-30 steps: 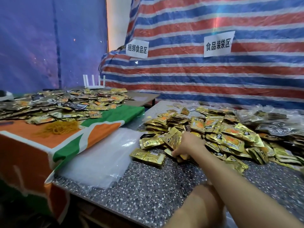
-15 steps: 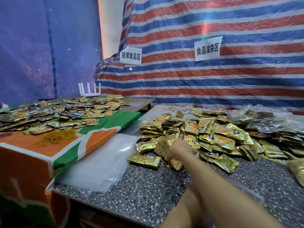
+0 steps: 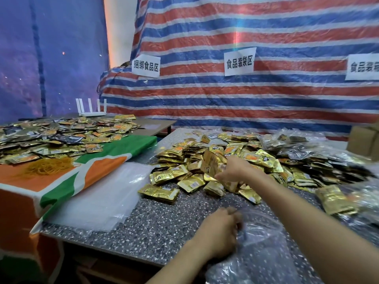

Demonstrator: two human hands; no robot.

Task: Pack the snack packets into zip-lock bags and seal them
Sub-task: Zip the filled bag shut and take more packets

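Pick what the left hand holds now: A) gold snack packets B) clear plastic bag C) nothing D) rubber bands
B: the left hand curls its fingers on the clear plastic bag, while the gold snack packets are in the grip of the right hand.
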